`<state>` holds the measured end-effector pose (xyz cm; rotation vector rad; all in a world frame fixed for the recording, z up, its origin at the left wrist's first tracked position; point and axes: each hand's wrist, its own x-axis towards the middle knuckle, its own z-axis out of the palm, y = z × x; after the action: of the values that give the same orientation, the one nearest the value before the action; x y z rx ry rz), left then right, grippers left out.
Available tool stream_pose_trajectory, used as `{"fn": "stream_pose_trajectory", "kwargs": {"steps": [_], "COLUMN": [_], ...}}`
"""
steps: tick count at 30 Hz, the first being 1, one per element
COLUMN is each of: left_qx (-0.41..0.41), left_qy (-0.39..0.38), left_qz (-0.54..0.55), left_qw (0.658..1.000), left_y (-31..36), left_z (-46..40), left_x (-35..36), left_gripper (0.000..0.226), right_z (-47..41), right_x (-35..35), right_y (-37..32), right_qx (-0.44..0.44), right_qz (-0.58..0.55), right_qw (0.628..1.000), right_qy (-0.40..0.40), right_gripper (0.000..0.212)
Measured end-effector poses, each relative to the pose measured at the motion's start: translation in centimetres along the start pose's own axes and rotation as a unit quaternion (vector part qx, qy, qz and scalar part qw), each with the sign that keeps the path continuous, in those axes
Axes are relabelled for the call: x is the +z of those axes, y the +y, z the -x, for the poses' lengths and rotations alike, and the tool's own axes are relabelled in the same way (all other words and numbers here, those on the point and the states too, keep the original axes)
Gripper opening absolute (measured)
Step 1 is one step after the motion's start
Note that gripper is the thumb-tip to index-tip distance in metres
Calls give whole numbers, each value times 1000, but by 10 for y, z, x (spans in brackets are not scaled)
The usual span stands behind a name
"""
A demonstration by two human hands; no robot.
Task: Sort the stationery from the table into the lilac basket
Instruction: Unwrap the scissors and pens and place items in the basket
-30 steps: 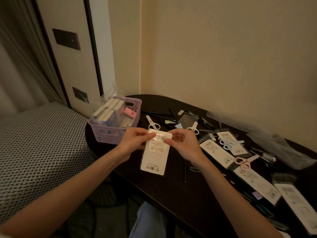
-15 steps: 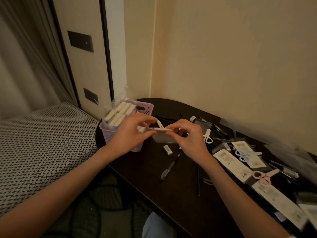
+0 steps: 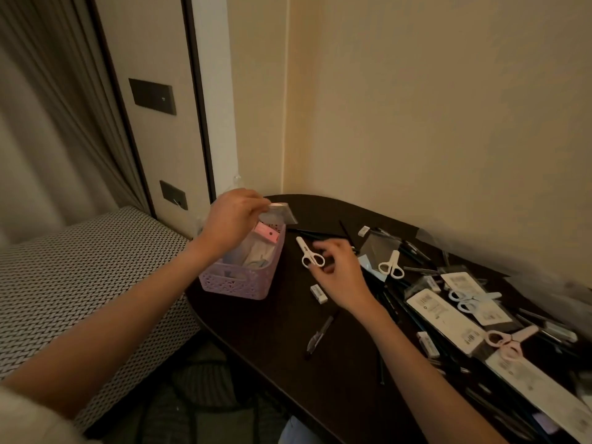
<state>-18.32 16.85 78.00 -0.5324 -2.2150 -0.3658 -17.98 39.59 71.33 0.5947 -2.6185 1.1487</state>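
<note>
Sitting at the dark table [image 3: 282, 341] w/ stuff spread across its right side. Lilac basket [image 3: 243, 280] sits at the table's left edge, already holding boxed items incl. a pink one [image 3: 266, 232]. My left hand [image 3: 232, 219] hovers over the basket's far end, fingers pinching a small clear packet [image 3: 279, 213] above the rim. My right hand [image 3: 339, 274] is low over the table just right of the basket, fingers loosely curled, gripping nothing; fingertips are right by the white scissors [image 3: 309, 254] lying on the top, can't tell if touching. A second white pair [image 3: 391, 265] lies further right, on a clear sleeve. Blue scissors [image 3: 471, 298] and pink scissors [image 3: 509, 339] rest on white packaging cards nr the right edge. A white eraser [image 3: 318, 293] lies just left of my right wrist, a dark pen [image 3: 320, 331] nearer me.
</note>
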Motion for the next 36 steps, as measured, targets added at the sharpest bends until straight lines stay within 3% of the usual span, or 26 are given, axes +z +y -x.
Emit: {"fn": "stream_pose_trajectory", "kwargs": {"steps": [8,13,19,29,33,36], "left_qx": [-29,-13,-34,-108,-147,-185], "left_qy": [-19,-130,-335,-433,-378,-232], "left_qz": [-43,-58,-185,-121,-126,-123], "left_qw": [998,990,923,887,905,947], "left_y": [-18,-13,-19,-24,-8,9], "left_z": [21,27,30,22,19,19], "left_x": [20,20,35,37,40,45], "left_gripper": [12,9,7,25,14,23], "right_z": [28,33,39,44,50,56], "right_x": [16,25,27,3,-15,-30], "right_y": [30,36,39,36,40,48], "right_qx": [72,58,50,45,61,78], "right_qz": [37,39,48,58,71,79], "right_qw": [993,992,989,991,991,991], "right_qy": [-84,-107,-134,-114,-98,-79], "right_gripper": [47,45,42,40,40,40]}}
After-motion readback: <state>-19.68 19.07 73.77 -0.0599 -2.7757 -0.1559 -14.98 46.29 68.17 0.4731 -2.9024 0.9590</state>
